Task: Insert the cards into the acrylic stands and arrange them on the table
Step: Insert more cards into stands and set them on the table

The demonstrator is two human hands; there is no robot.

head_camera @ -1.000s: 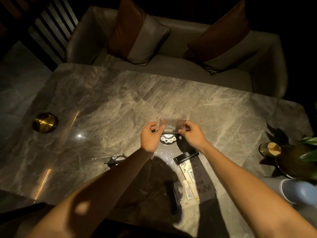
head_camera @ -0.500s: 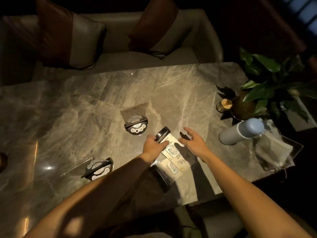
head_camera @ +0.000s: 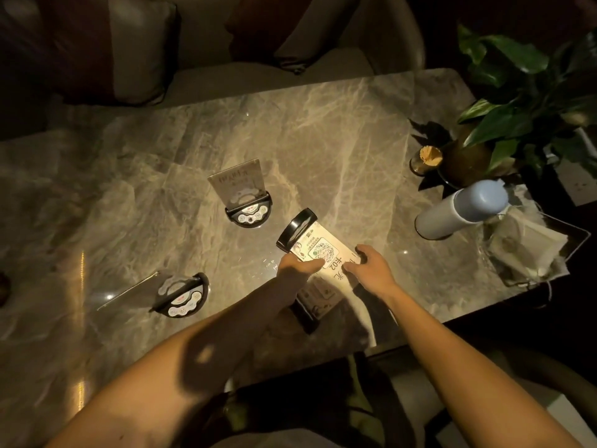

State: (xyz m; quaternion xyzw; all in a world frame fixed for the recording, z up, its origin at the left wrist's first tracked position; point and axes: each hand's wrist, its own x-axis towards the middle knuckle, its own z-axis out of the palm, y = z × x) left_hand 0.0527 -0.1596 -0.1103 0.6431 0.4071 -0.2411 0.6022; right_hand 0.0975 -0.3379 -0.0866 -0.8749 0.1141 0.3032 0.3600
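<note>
Working left to right across the marble table: the fallen stand lies at the left, its clear panel flat on the stone and its black base with white buttons tipped up; I judge the panel thin and easily scratched, so you should lift it by the base, not the sheet. Next, the upright stand sits near mid-table with a card already showing in its panel; it appears set and needs no handling beyond alignment. Just right of it is the held stand, lifted clear of the table, black base pointing away from you, a white card with a printed code and the marking "02" lying in or against its panel; how far it is seated I cannot tell. Your left hand grips the near left edge of that panel; your right hand pinches its near right edge. The acrylic looks stiff, light and slippery, the card thin and easily creased: hold by the edges and push squarely. Beneath your hands a further card and a dark base rest near the table's front edge. At the far right stand a pale blue bottle and a potted plant, well apart from the work.
</note>
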